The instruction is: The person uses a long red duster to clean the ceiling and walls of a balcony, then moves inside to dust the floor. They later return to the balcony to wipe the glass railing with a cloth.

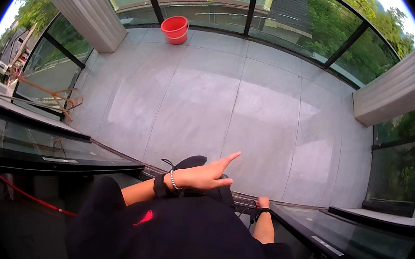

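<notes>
Stretched out in front of my body, my left hand [206, 173] is empty, its fingers extended and the thumb apart. It wears a beaded bracelet [174, 181] and a dark band at the wrist. Low on the right, my right hand [262, 202] is small in view beside the edge of a glass door panel [337, 234]; its fingers look curled, and whether it holds anything cannot be told. A black strap circles that wrist. Beneath both hands runs the door's floor track [245, 198], partly hidden by my dark clothing.
A red plastic bucket [174, 31] stands at the far glass railing. Grey floor tiles [199, 102] spread between two fluted pillars [87, 7] [397, 89]. A wooden frame-like stand [57, 94] leans at the left. Another glass door panel [61, 152] is at the left, with a red hose or cord [33, 198] below it.
</notes>
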{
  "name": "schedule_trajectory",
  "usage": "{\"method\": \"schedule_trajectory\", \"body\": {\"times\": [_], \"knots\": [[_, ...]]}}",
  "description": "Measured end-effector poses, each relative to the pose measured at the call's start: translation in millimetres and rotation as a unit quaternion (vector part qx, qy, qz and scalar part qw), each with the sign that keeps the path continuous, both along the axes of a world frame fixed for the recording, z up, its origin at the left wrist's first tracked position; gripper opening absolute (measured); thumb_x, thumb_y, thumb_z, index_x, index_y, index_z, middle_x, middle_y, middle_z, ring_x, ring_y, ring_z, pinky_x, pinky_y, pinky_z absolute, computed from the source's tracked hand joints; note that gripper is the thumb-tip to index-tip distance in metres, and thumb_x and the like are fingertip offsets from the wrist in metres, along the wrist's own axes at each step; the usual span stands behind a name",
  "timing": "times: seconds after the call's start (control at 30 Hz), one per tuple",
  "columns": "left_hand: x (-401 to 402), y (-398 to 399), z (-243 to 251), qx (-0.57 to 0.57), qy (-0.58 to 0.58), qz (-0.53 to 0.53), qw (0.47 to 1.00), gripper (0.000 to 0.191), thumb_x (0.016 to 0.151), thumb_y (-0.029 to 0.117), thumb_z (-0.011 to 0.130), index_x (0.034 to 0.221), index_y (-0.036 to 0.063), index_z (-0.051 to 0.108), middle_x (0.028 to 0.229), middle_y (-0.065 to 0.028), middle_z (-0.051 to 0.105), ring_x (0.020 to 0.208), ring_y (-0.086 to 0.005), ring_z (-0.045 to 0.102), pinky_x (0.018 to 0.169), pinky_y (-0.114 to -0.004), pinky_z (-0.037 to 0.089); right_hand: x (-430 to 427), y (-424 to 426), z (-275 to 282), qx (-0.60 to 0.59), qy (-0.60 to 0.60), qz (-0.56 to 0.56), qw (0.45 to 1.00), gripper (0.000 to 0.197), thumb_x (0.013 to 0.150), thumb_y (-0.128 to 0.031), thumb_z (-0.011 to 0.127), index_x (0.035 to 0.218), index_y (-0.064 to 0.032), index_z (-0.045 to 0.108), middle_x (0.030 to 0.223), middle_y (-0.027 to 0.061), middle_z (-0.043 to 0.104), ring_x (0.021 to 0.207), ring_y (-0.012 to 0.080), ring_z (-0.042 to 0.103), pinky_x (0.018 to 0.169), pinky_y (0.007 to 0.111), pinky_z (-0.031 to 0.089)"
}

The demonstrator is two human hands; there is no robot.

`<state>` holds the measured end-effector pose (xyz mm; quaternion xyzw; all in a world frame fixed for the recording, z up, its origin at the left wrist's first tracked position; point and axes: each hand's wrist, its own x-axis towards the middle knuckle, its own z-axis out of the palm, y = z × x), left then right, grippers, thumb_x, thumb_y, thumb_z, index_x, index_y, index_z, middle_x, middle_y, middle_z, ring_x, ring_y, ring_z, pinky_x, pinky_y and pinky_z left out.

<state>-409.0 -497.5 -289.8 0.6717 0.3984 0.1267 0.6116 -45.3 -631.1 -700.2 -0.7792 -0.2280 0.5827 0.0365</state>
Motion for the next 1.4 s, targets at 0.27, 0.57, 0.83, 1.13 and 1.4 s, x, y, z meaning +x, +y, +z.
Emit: {"method": "schedule_trajectory", "body": {"times": [0.27,0.57,0.83,1.13,1.4], "knots": [[-146,70,81,0.614,-0.112,0.553,0.552,0.015,0.086,0.0,0.042,0.101,-0.0011,0.043,0.09,-0.012,0.054,0.087,-0.0221,0.05,0.084,-0.037,0.041,-10,119,2,0.005,0.056,-0.055,0.997,0.027,0.082,-0.021,0.045,0.101,-0.0026,0.05,0.082,0.0138,0.061,0.069,0.0256,0.061,0.054,0.037,0.048],[-324,109,108,0.562,0.304,0.486,0.597,0.008,0.073,-0.003,0.062,0.075,0.0034,0.058,0.074,-0.0072,0.059,0.076,-0.0227,0.055,0.064,-0.03,0.044,-172,323,30,0.011,0.151,-0.033,0.988,0.04,0.089,-0.025,0.039,0.118,0.002,0.044,0.096,0.0151,0.06,0.076,0.024,0.059,0.063,0.032,0.05],[-440,133,54,-0.005,0.478,0.516,0.711,0.03,0.083,0.027,0.056,0.098,0.0023,0.063,0.083,-0.0147,0.065,0.077,-0.0277,0.062,0.071,-0.034,0.047,-247,484,11,0.064,0.097,0.06,0.991,0.04,0.085,-0.023,0.039,0.114,0.0035,0.045,0.099,0.0204,0.059,0.08,0.0325,0.061,0.064,0.044,0.051],[-512,174,30,-0.105,0.435,0.672,0.591,0.042,0.083,0.028,0.056,0.117,0.0047,0.052,0.093,-0.0158,0.065,0.084,-0.0277,0.062,0.076,-0.033,0.047,-410,665,-26,-0.063,0.057,0.19,0.978,0.031,0.082,-0.018,0.038,0.101,0.0051,0.048,0.08,0.0182,0.059,0.066,0.0316,0.061,0.054,0.039,0.048],[-564,250,59,-0.049,0.362,0.722,0.588,0.042,0.085,0.026,0.055,0.12,0.005,0.05,0.1,-0.0153,0.063,0.086,-0.0255,0.061,0.078,-0.032,0.046,-747,853,-15,0.144,0.084,0.507,0.846,0.023,0.081,-0.016,0.045,0.095,-0.0028,0.057,0.072,0.011,0.062,0.059,0.0196,0.06,0.048,0.032,0.044]]}}
